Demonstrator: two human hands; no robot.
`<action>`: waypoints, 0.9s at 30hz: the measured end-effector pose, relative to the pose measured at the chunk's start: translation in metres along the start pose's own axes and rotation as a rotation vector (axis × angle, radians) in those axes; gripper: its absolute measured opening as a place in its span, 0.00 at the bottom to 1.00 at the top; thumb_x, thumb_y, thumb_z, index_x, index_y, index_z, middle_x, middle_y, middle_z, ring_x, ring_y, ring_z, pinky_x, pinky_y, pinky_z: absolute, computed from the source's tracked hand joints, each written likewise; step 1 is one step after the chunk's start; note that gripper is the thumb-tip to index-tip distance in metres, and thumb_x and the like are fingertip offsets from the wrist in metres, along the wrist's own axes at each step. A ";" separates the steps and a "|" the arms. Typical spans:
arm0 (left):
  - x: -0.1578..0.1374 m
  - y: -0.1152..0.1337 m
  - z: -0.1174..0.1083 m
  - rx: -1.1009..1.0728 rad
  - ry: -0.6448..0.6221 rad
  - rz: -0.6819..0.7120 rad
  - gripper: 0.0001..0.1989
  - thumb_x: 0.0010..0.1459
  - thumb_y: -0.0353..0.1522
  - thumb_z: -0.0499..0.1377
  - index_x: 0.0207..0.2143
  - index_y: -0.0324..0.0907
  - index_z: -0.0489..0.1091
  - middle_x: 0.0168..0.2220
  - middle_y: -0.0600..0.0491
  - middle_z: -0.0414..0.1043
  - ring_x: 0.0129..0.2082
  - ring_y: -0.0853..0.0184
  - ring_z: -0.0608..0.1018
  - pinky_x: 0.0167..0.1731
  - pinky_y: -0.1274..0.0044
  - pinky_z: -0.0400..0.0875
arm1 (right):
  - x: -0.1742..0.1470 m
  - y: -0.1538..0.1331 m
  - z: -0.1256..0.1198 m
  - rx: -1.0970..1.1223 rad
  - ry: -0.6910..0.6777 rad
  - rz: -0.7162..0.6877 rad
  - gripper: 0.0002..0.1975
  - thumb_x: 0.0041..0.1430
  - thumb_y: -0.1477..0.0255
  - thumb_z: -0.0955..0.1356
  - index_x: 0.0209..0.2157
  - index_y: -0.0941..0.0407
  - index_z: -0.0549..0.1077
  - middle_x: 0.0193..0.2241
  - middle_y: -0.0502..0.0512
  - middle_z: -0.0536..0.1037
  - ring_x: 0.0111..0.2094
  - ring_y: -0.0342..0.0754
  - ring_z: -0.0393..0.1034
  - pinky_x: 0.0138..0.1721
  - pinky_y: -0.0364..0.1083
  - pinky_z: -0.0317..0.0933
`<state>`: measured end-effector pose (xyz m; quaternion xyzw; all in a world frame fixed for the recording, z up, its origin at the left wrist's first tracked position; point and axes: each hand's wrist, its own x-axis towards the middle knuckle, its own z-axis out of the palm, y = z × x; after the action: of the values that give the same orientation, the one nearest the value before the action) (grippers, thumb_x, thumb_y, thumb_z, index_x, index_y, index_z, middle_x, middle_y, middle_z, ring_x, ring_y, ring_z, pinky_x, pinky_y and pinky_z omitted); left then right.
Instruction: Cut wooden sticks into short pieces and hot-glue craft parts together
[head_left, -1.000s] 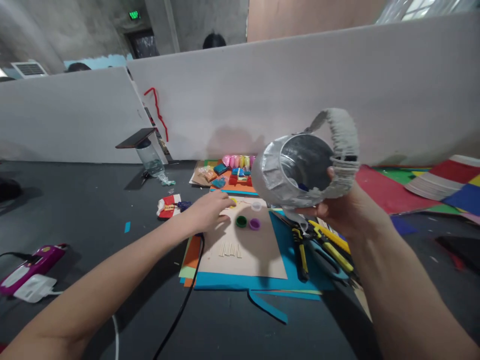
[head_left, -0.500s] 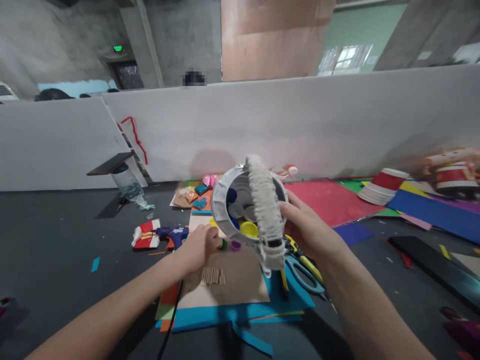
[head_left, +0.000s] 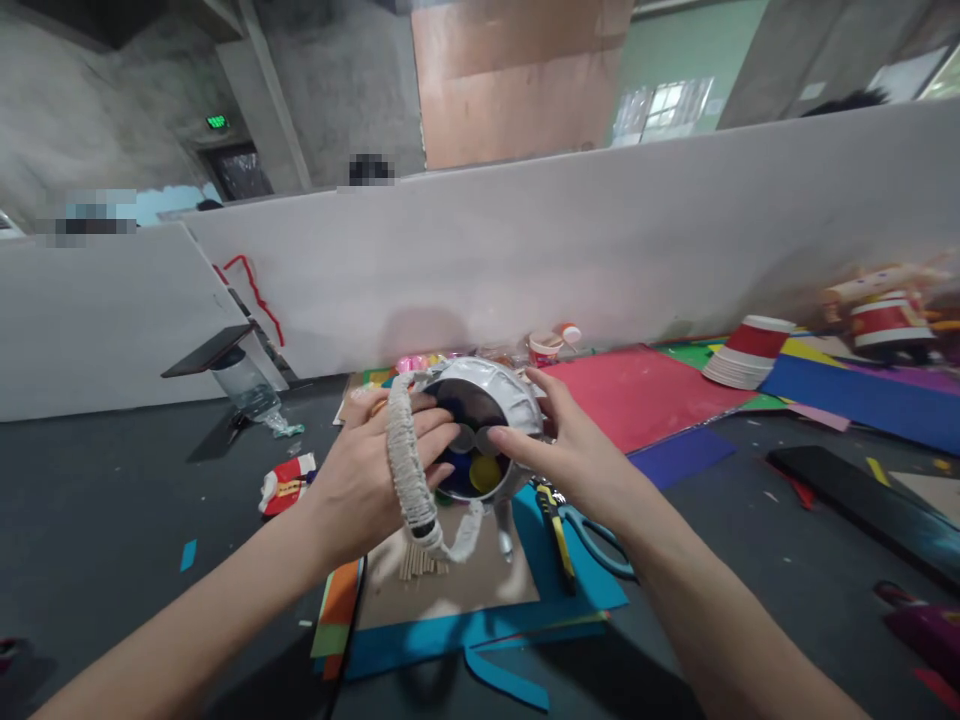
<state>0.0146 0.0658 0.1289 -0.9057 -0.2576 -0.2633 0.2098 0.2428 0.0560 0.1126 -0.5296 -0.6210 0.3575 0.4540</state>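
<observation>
A small silver bucket (head_left: 517,392) with a handle (head_left: 406,465) wrapped in white cord is tipped toward me above the table. Inside lie a yellow lid (head_left: 484,474) and several blue and grey round lids. My left hand (head_left: 375,455) grips the bucket's left side, its fingers passing beneath the handle and over the rim into the mouth. On the opposite side my right hand (head_left: 574,440) clasps the wall, thumb at the rim. Below is a brown board (head_left: 487,575) with a row of short wooden sticks (head_left: 422,563).
Light-blue-handled scissors (head_left: 600,545) and a yellow-black cutter (head_left: 556,535) lie right of the board. Stacked paper cups (head_left: 750,352), a red sheet (head_left: 622,405) and a dark phone-like slab (head_left: 862,510) are further right. A plastic bottle (head_left: 246,385) stands left, before a white partition (head_left: 487,260).
My left hand has moved up from the board onto the bucket. The bucket has turned, so its handle swung from the right side to the left. My right hand still holds it.
</observation>
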 end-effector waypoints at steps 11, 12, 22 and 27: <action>0.022 -0.010 0.019 0.164 -0.400 0.112 0.22 0.59 0.47 0.54 0.30 0.36 0.74 0.34 0.43 0.74 0.45 0.52 0.73 0.49 0.58 0.61 | 0.004 0.000 0.006 -0.098 0.042 -0.007 0.43 0.47 0.55 0.72 0.61 0.54 0.55 0.59 0.63 0.64 0.58 0.61 0.59 0.54 0.56 0.60; 0.023 -0.009 0.019 0.160 -0.404 0.107 0.22 0.59 0.47 0.55 0.30 0.37 0.74 0.34 0.44 0.74 0.45 0.52 0.73 0.48 0.58 0.61 | 0.004 0.000 0.006 -0.105 0.042 -0.003 0.43 0.47 0.55 0.72 0.61 0.55 0.55 0.58 0.63 0.64 0.58 0.61 0.60 0.54 0.56 0.60; 0.013 -0.014 0.050 0.159 -0.346 0.111 0.26 0.62 0.46 0.47 0.25 0.41 0.76 0.26 0.44 0.73 0.36 0.52 0.72 0.39 0.58 0.65 | 0.006 0.003 0.010 -0.174 0.017 0.019 0.40 0.46 0.55 0.72 0.59 0.54 0.59 0.57 0.64 0.66 0.56 0.62 0.62 0.53 0.59 0.60; 0.012 -0.012 0.052 0.199 -0.424 0.085 0.21 0.61 0.43 0.53 0.24 0.40 0.76 0.27 0.45 0.73 0.34 0.54 0.74 0.40 0.59 0.65 | 0.007 0.002 0.009 -0.162 -0.008 0.051 0.41 0.47 0.55 0.71 0.60 0.55 0.58 0.57 0.65 0.66 0.56 0.63 0.62 0.53 0.58 0.61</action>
<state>0.0360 0.1066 0.0986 -0.9256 -0.2823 -0.0314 0.2500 0.2346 0.0639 0.1085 -0.5790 -0.6359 0.3195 0.3979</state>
